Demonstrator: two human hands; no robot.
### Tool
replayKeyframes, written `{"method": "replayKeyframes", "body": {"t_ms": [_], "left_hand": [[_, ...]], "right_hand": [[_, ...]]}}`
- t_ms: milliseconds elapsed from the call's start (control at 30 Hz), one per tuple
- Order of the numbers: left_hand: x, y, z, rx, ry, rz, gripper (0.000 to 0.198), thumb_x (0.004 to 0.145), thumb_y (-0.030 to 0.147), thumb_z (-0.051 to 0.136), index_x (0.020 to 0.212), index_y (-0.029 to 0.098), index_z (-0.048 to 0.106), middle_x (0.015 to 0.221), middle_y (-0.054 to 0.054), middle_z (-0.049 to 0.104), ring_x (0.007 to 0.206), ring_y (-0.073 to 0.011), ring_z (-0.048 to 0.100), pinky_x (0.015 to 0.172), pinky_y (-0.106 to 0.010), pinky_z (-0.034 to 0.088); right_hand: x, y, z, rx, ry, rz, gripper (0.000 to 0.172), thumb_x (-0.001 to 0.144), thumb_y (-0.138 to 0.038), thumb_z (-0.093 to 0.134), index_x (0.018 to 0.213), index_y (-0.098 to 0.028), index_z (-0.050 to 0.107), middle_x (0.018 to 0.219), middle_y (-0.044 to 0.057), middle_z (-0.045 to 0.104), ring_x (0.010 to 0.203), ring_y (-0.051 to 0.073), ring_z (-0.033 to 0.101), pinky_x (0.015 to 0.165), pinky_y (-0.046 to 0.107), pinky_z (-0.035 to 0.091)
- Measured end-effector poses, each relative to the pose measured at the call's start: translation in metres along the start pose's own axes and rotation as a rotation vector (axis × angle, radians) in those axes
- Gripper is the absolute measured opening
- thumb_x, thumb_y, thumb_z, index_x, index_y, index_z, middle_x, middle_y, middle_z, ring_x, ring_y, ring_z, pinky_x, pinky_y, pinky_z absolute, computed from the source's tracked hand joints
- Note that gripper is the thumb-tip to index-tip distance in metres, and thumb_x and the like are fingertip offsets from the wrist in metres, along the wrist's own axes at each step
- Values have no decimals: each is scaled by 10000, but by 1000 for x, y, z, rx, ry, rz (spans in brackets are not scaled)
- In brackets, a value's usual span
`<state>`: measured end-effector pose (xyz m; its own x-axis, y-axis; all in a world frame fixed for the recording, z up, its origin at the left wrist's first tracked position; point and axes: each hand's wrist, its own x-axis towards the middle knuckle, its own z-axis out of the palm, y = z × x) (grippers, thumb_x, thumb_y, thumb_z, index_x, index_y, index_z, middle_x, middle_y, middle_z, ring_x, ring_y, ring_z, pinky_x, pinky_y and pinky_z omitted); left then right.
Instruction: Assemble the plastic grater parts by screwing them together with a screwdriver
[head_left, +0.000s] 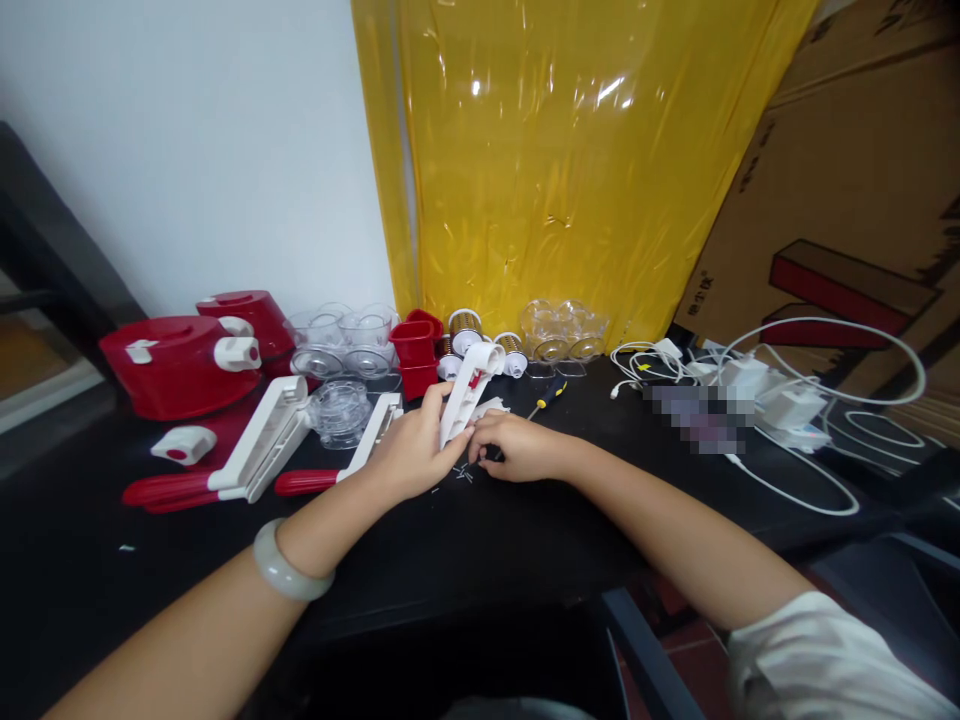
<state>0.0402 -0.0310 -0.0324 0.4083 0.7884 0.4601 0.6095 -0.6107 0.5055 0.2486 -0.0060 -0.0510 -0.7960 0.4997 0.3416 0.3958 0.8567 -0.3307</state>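
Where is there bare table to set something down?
Bare: between the forearms, from the small metal pieces to the near table edge; also between screwdriver and white cables. Crowded: along the wall, with red housings, clear plasticware.

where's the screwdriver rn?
In the head view, the yellow-and-black screwdriver lies right of centre on the black table, just beyond the right hand, before the clear plastic containers.

A pale wall rises behind the black worktop; beside it hangs a translucent yellow plastic sheet, catching bright light reflections. Printed cardboard stands right; reddish floor tiles show below.
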Motion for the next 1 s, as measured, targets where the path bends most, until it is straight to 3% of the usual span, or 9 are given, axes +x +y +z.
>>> {"method": "replayKeyframes", "body": {"t_ms": [233, 733, 1000], "left_hand": [[0, 0, 0, -7, -3, -8, 539, 843, 381, 597, 1310, 204, 395, 954, -107, 728, 811, -288, 707, 692, -364, 516], [0, -2, 1, 0, 10, -12, 509, 865, 406, 577, 1296, 209, 391, 908, -89, 711, 762, -273, 690, 664, -352, 498], [0, -3, 3, 25, 36, -32, 493, 887, 412, 550, 1290, 190, 374, 875, -72, 676, 717, -231, 661, 619, -316, 470]], "right_hand": [[0, 1, 1, -5, 5, 17, 75, 775, -143, 696, 830, -184, 665, 823, 37, 634, 825, 169, 556, 809, 323, 457], [2, 0, 0, -35, -33, 36, 67, 800, -96, 655, 795, -163, 655, 826, 46, 639, 782, 157, 578, 781, 300, 463], [2, 1, -4, -43, 125, 69, 73, 826, -103, 619, 823, -174, 607, 859, 54, 635, 811, 165, 590, 786, 307, 474]]}}
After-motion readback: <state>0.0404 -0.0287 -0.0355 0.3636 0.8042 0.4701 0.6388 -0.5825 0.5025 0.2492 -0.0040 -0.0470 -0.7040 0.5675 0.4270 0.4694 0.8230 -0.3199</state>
